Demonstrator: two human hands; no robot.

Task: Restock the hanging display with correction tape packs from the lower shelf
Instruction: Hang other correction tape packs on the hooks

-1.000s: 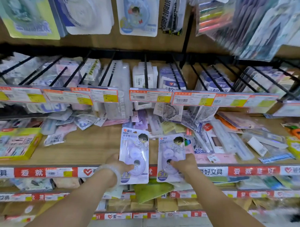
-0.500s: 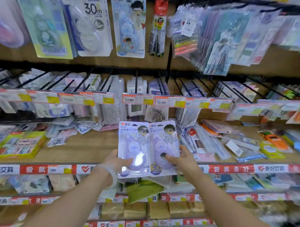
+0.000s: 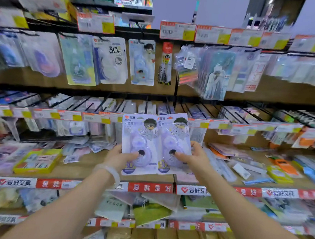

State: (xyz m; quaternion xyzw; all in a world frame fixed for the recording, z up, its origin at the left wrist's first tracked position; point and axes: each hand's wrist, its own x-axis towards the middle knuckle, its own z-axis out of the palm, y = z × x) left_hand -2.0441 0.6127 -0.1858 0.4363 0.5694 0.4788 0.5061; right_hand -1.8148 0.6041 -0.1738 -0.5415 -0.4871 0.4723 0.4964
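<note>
- The left hand (image 3: 120, 156) holds the left correction tape pack (image 3: 139, 146) by its lower left side, thumb curled over the front and pinching the card.
- The right hand (image 3: 196, 157) holds the right correction tape pack (image 3: 173, 144) by its lower right side, thumb on the front, fingers wrapped round the edge.
- Both grips are clamped on their packs.
- The two packs are upright and side by side, facing the camera, inner edges touching or slightly overlapping; which lies on top I cannot tell.
- They are held in the air above the front edge of the lower shelf (image 3: 87, 172), in front of the row of price tags (image 3: 96, 117).
- A pale bracelet (image 3: 111, 172) sits on the left wrist.
- Above, on the hanging display, a similar cartoon pack (image 3: 142, 63) hangs from a hook beside a white pack marked 30m (image 3: 111, 61).
- A yellow box (image 3: 38, 161) lies on the lower shelf towards its left end.
</note>
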